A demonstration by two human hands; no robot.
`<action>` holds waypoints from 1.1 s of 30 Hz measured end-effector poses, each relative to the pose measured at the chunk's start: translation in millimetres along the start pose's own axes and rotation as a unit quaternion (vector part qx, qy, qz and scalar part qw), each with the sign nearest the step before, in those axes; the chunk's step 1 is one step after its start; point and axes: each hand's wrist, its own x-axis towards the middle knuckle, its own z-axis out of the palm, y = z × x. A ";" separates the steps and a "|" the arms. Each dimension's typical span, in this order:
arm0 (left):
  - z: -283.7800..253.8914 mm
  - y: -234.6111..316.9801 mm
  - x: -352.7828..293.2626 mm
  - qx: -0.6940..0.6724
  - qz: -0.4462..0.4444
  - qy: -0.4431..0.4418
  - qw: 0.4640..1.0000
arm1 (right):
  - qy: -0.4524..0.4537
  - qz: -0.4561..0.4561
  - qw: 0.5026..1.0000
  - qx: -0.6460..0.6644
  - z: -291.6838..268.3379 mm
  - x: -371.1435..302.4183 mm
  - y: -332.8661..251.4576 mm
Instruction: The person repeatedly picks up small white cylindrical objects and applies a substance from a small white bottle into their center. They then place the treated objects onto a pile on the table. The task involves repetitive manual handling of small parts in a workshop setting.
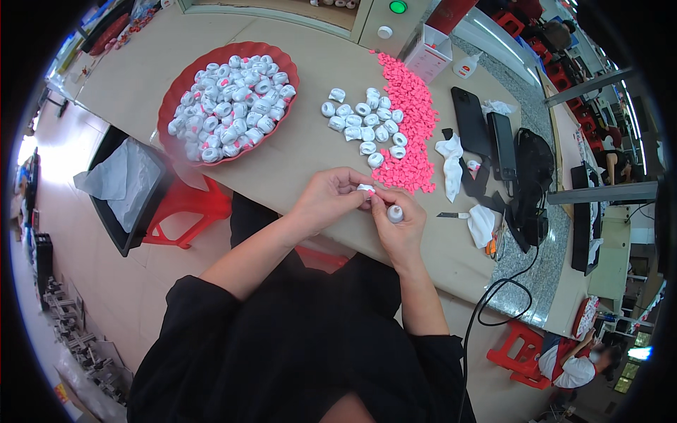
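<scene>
My left hand (pixel 330 197) is closed round a small white rounded piece (pixel 364 187), pinching it in front of my chest. My right hand (pixel 400 229) meets it from the other side, thumb and fingertips against the same piece, where a bit of pink shows. Tucked in the right hand is a small white bottle (pixel 395 213), its end facing up. Just beyond both hands, several loose white pieces (pixel 353 120) with dark openings lie on the table. Beside them spreads a long heap of small pink pieces (pixel 409 99).
A red scalloped basin (pixel 290 70) at the left holds many white pieces with pink parts. To the right lie a black phone (pixel 470 120), white cloths (pixel 482 225), a cutter blade (pixel 448 215) and a black bag (pixel 534 169). A red stool (pixel 187 208) stands below the table edge.
</scene>
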 end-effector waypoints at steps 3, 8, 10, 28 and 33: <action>1.1 0.3 1.3 -0.001 -0.020 0.013 1.000 | 0.014 -0.069 0.996 -0.054 3.2 -0.6 -1.2; 2.9 1.6 3.1 -0.005 -0.023 0.016 1.000 | 0.024 -0.104 0.990 -0.090 4.0 0.2 0.1; 2.7 1.8 2.6 -0.004 -0.026 0.015 1.000 | 0.025 -0.109 0.989 -0.096 4.7 -0.4 -0.2; 0.5 1.7 0.6 0.010 0.030 0.013 0.999 | 0.052 0.005 0.999 -0.007 7.0 -2.6 -0.5; -45.7 70.9 -7.2 0.397 0.335 0.313 0.796 | 0.103 0.146 0.983 0.031 -6.6 -0.1 -9.0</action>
